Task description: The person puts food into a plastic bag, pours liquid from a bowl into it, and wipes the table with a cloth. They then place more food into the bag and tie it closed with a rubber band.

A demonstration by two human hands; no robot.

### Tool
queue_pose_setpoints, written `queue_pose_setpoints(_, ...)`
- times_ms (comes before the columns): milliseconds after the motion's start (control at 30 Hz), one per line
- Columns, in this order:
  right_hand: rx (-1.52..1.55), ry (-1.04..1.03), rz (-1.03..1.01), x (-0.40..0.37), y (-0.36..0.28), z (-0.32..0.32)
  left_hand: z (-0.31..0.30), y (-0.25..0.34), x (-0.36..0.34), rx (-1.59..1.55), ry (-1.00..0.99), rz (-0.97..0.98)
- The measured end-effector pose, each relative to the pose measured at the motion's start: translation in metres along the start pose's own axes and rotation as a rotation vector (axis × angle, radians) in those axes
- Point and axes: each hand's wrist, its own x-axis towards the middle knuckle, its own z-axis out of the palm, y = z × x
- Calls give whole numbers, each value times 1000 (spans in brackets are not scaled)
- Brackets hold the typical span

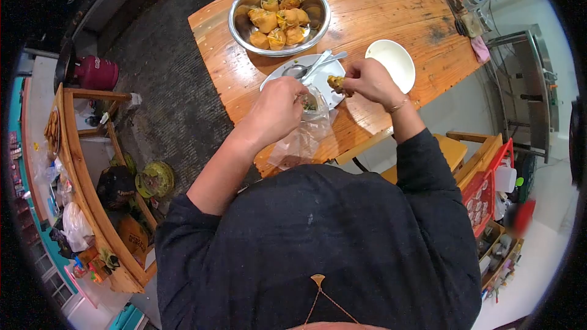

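Note:
My left hand (278, 110) is closed on the rim of a clear plastic bag (302, 140), which has some green bits inside and hangs over the table's near edge. To its right, my right hand (370, 81) pinches a small yellow-brown piece of food (336, 84) above the white plate. Two spoons (298, 71) lie on that white plate (279, 73), partly behind my hands. Beyond it stands a steel bowl (279, 52) with several stuffed, golden-brown pieces (265, 20). An empty white bowl (394, 63) sits just right of my right hand.
The wooden table (367, 9) spans the top middle. A pink cloth (480, 49) hangs at its right corner. Left are a wooden shelf frame (92, 177) and a red gas cylinder (98, 73). A wooden stool (449, 151) and red crate (480, 201) stand at the right.

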Motion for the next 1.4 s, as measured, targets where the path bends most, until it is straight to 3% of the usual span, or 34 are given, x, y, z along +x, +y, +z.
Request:
queue_pose_setpoints(100, 356, -87, -15, -16, -23, -31, 5, -6, 4, -46, 36, -1)
queue_pose_setpoints(200, 458, -182, -60, -32, -51, -51, 8, -5, 4, -76, 33, 7)
queue_pose_setpoints(333, 155, -86, -205, -40, -85, -40, 6, 0, 5, -90, -25, 71)
queue_pose_setpoints(367, -5, -38, -224, -36, -88, -32, 7, -1, 5, -118, -26, 49)
queue_pose_setpoints(533, -209, -53, -203, -33, -93, -12, 1, -3, 1, -207, -79, -159)
queue_pose_setpoints(733, -349, -102, -182, -29, -106, -6, 10, -1, -3, -106, 25, 47)
queue_pose_setpoints(833, -376, -117, -137, -22, -109, 10, 19, -7, 0, 78, 202, 297)
queue_pose_setpoints(933, -308, -67, -191, -20, -104, 15, 14, -9, -2, -331, 4, -148)
queue_pose_setpoints(1033, -182, 42, -349, -23, -87, 9, -1, -9, -4, -605, -30, -333)
queue_pose_setpoints(1067, -132, 97, -428, -26, -80, 5, -1, -12, -5, -640, -10, -349)
queue_pose_setpoints(1200, -200, -70, -485, -44, -72, 0, 1, -27, -3, -738, 33, -379)
queue_pose_setpoints(1333, -282, -125, -355, -41, -68, 16, 0, -29, 6, -762, 30, -390)
queue_pose_setpoints(1400, -180, -20, -421, -31, -60, 21, -1, -29, 7, -750, -48, -338)
